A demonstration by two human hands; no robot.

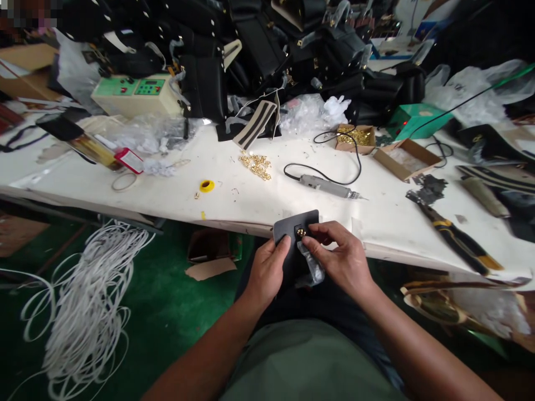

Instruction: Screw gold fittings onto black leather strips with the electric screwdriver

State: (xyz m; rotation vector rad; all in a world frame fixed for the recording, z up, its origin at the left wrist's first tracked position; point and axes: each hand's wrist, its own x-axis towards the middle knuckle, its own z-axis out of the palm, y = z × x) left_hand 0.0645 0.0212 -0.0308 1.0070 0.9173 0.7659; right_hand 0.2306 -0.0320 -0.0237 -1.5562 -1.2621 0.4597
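Observation:
My left hand [267, 270] grips the left side of a black leather piece [288, 225], its thumb lying on the face. This piece is held over my lap at the table's front edge. A round gold clasp [301, 233] sits on a small tab of the leather. Against it, the thumb and forefinger of my right hand [340, 256] are pinched from the right. Crumpled clear plastic wrap [311, 270] hangs below the clasp. What is behind the leather is hidden.
On the white table [251, 203] lie gold fittings [256, 165], a yellow tape roll [206, 185], a corded grey power tool [328, 186] and pliers [455, 234]. Boxes [355, 138] stand behind. Black bags [259, 47] are piled at the back. White cord [90, 312] lies on the floor.

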